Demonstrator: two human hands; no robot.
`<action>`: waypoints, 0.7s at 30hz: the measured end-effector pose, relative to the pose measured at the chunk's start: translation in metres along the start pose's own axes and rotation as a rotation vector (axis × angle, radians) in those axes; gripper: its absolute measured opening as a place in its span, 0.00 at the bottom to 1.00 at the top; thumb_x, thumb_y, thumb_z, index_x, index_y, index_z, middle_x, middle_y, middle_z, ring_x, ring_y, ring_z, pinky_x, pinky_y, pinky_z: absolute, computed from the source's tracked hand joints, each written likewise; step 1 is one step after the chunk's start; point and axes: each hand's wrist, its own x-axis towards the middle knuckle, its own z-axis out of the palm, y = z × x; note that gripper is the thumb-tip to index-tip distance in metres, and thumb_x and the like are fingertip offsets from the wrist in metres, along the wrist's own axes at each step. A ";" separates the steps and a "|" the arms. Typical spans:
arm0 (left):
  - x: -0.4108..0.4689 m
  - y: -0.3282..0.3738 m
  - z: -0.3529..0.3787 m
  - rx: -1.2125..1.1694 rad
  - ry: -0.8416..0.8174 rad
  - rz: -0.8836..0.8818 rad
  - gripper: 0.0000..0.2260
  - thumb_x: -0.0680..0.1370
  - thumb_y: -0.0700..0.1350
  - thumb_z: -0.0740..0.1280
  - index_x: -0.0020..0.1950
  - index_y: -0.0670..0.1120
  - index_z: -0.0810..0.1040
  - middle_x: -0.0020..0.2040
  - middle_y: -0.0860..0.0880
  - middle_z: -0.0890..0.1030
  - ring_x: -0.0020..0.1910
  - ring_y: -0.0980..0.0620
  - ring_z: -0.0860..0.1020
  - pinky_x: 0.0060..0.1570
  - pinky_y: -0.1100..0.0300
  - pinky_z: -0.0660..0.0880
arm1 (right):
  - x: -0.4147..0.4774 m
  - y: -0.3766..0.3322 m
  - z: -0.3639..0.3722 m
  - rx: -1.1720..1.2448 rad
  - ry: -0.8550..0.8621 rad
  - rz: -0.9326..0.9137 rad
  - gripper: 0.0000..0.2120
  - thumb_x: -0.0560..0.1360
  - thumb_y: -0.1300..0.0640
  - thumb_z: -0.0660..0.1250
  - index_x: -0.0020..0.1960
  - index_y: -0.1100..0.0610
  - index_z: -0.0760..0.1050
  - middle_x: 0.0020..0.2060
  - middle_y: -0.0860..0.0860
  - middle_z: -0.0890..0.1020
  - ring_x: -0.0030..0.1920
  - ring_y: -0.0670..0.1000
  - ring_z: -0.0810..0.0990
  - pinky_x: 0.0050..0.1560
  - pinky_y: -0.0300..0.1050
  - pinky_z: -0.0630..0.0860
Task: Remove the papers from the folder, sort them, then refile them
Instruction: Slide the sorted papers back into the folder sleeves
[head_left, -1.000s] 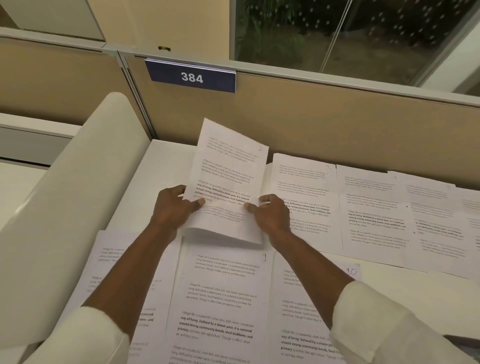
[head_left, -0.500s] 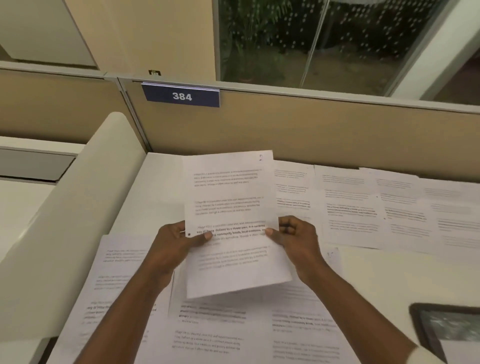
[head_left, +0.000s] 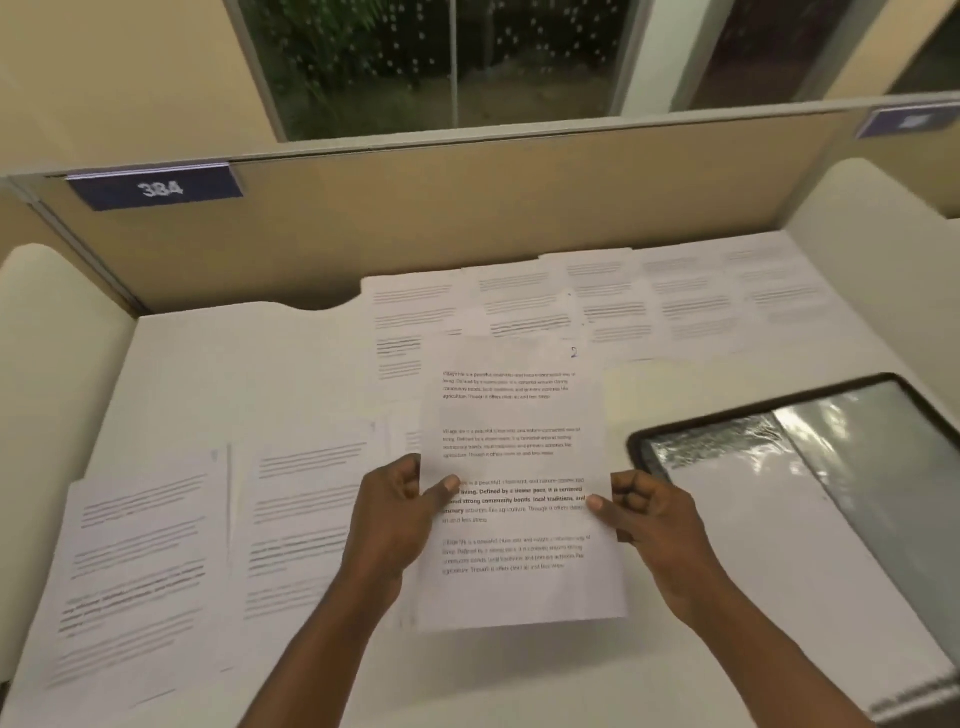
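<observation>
The sheet marked 2, lifted from the far row's left end a second ago, now hangs squared over the desk, carried rightward, just left of the open folder. The left hand and right hand each pinch a side edge, thumbs on top. Sorting looks finished and refiling seems underway. The folder's clear sleeve shows glare, and a white page appears to lie in it. Other pages remain spread outside on the desk
</observation>
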 end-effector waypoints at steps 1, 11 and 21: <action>-0.009 0.000 0.015 0.012 -0.017 -0.002 0.07 0.79 0.41 0.76 0.56 0.49 0.86 0.49 0.52 0.89 0.48 0.50 0.88 0.58 0.44 0.83 | -0.009 0.004 -0.016 0.011 0.020 -0.001 0.12 0.74 0.65 0.77 0.56 0.64 0.81 0.48 0.60 0.88 0.51 0.62 0.88 0.46 0.49 0.84; -0.100 -0.010 0.157 0.063 -0.015 0.018 0.05 0.80 0.46 0.75 0.55 0.50 0.87 0.48 0.55 0.89 0.46 0.54 0.88 0.52 0.52 0.83 | -0.082 0.029 -0.167 0.011 0.014 -0.017 0.09 0.76 0.65 0.76 0.55 0.62 0.82 0.48 0.53 0.89 0.49 0.55 0.89 0.44 0.44 0.84; -0.151 -0.036 0.261 0.117 0.027 0.025 0.09 0.80 0.47 0.76 0.59 0.53 0.85 0.49 0.57 0.89 0.45 0.54 0.88 0.49 0.50 0.85 | -0.099 0.033 -0.281 -0.010 0.040 -0.003 0.09 0.77 0.64 0.75 0.57 0.61 0.82 0.49 0.53 0.89 0.50 0.55 0.89 0.49 0.52 0.83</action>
